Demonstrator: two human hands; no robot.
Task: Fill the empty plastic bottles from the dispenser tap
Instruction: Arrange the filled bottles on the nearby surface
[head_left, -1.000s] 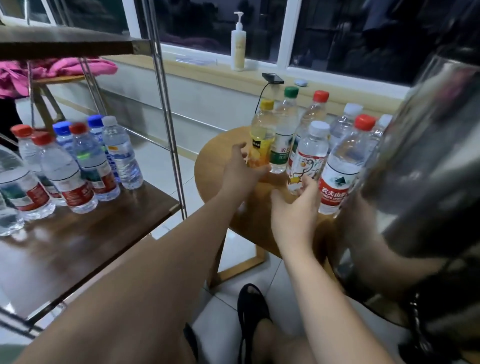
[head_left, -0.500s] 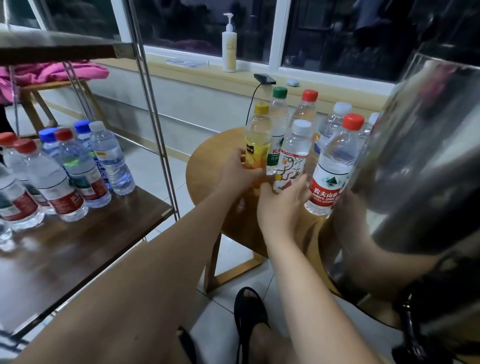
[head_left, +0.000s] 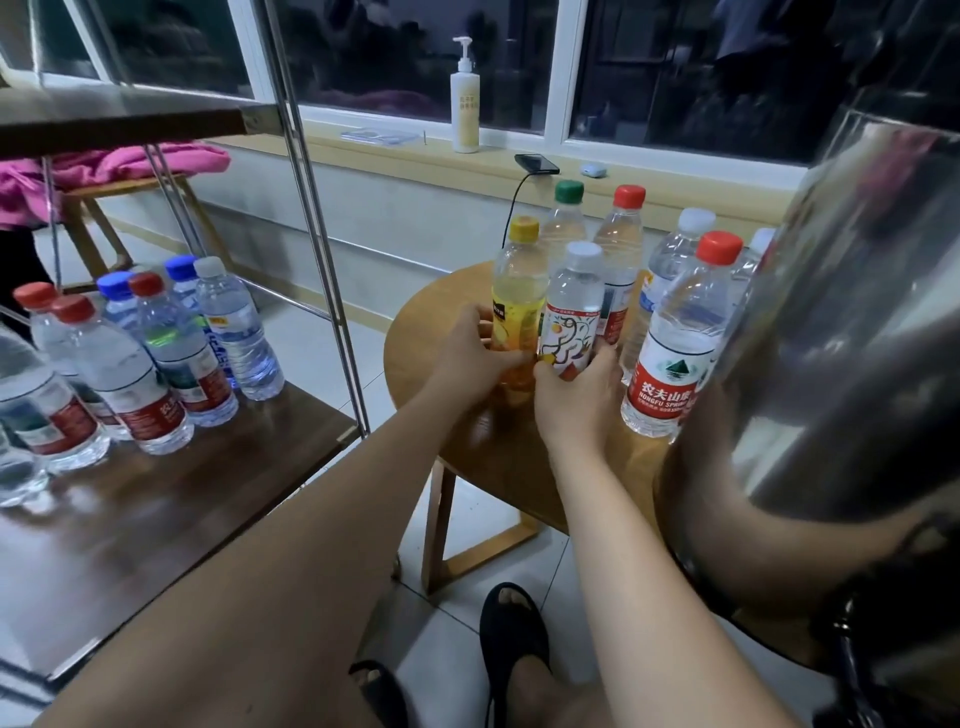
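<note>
1. Pick-up step: left grip (head_left: 467, 358) grasps the yellow-capped bottle (head_left: 519, 283), right grip (head_left: 576, 397) the white-capped bottle (head_left: 574, 301) — both upright on the round tabletop (head_left: 415, 358).
2. Next, likely: uncap one and carry it right to the dispenser (head_left: 857, 338).

15 plastic bottles (head_left: 675, 332) in all. 7 stand on 1 round table (head_left: 423, 338), centre right: 1 yellow-cap bottle (head_left: 519, 291), 1 green-cap bottle (head_left: 566, 218), 2 red-cap bottles (head_left: 621, 244) (head_left: 691, 312), and 3 white-cap bottles (head_left: 574, 296) (head_left: 675, 249) (head_left: 758, 247), the last half hidden at the right. 8 stand on 1 shelf (head_left: 156, 519), left of the frame: 3 with red caps (head_left: 34, 293) (head_left: 72, 307) (head_left: 145, 283), 2 with blue caps (head_left: 115, 285) (head_left: 181, 266), 1 with a white cap (head_left: 210, 266), and 2 cut-off bottles (head_left: 36, 415) (head_left: 15, 473) at the left edge, caps unseen. 2 hands at centre: 1 left hand (head_left: 470, 358), 1 right hand (head_left: 576, 395). 2 sandals (head_left: 511, 639) (head_left: 379, 691), bottom centre. 1 steel dispenser (head_left: 841, 338), right edge. On the sill (head_left: 363, 150), top centre: 1 pump bottle (head_left: 464, 104), 1 phone (head_left: 536, 163), 1 small white case (head_left: 594, 169).
</note>
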